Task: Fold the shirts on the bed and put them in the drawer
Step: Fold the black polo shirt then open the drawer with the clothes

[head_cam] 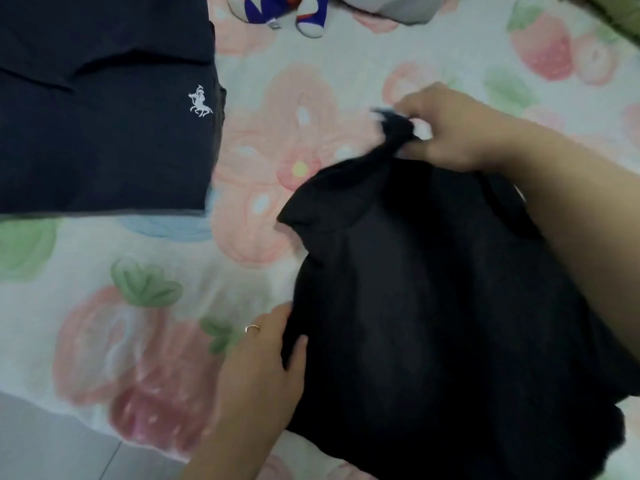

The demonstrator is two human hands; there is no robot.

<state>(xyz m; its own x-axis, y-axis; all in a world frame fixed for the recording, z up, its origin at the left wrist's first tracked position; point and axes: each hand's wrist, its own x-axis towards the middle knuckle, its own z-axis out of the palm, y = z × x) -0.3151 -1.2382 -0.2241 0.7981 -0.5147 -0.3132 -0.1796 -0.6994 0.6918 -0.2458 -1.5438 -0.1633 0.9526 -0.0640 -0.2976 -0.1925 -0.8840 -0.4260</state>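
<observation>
— Two shirts on the bed [311, 57]: we list a folded navy shirt [104, 126] far left, horse logo showing.

— Left hand [266, 368], grip spread flat at the black shirt [433, 323] edge. Right hand [446, 129], grip pinching a bunched corner of it, raised.

— Plush toy [277, 8] at top.

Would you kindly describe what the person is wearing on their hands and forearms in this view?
Both forearms are bare, with no sleeves, gloves or watch in view. The left hand wears one thin gold-coloured ring on a finger. The right hand shows no jewellery.
</observation>
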